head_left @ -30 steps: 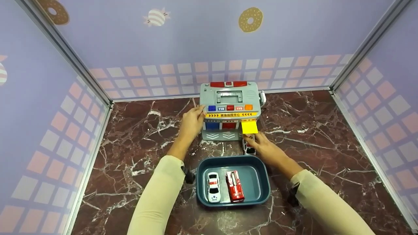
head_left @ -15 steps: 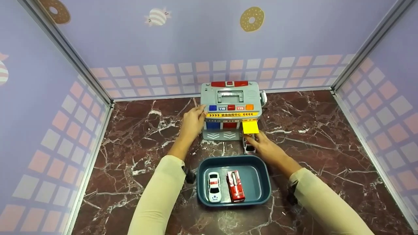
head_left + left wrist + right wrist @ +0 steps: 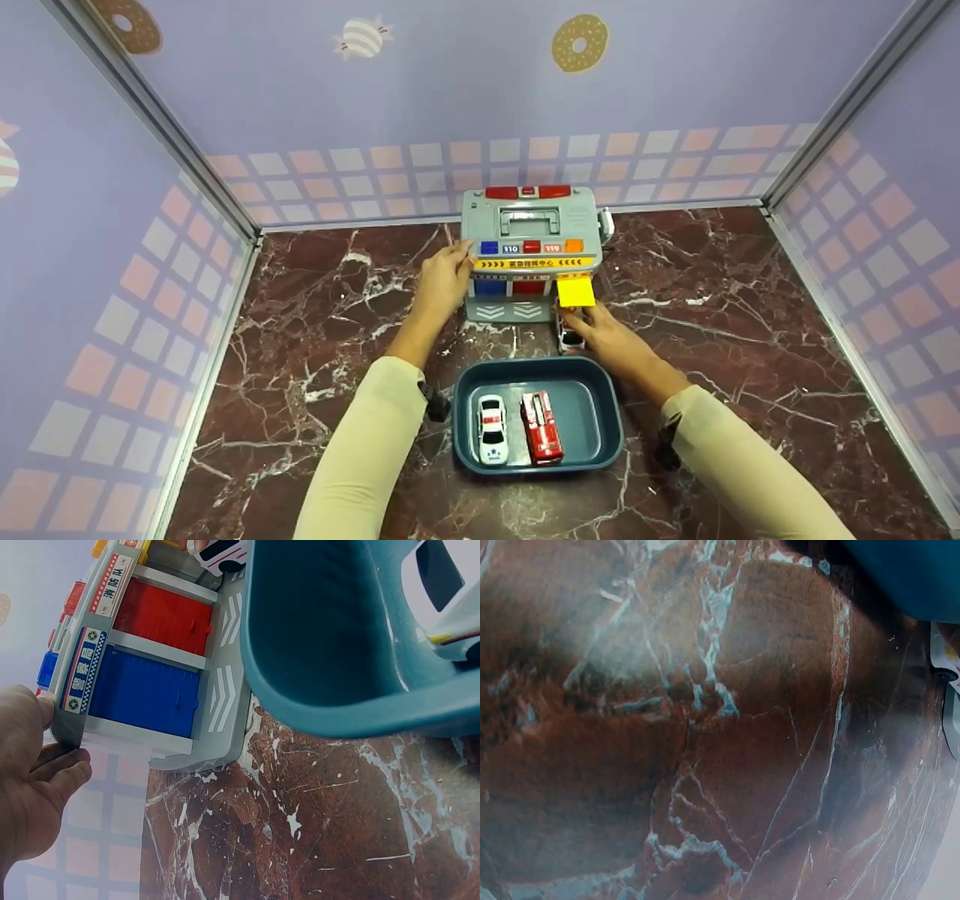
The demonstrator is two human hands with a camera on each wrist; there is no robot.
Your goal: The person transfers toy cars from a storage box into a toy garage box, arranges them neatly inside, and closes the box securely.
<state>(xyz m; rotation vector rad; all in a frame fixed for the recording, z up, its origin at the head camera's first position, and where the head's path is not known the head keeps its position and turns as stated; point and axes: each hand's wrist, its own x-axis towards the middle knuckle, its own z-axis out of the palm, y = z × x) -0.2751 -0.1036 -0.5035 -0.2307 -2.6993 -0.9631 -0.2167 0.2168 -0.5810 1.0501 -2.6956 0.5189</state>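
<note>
Left hand: your left hand [image 3: 442, 281] grips the toy garage [image 3: 531, 251] at its left side.
Right hand: your right hand [image 3: 611, 341] pinches the white car [image 3: 570, 339] just near the yellow door [image 3: 576, 292].
Tray: tray [image 3: 611, 420] nearest you on the bench.

The floor [image 3: 750, 315] is dark red marble with white lines. Purple walls [image 3: 465, 82] show donuts, candy and pink squares.

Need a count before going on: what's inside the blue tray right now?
The blue tray holds a white police car and a red fire truck, side by side. A third car sits outside it under the right hand, partly covered.
</note>
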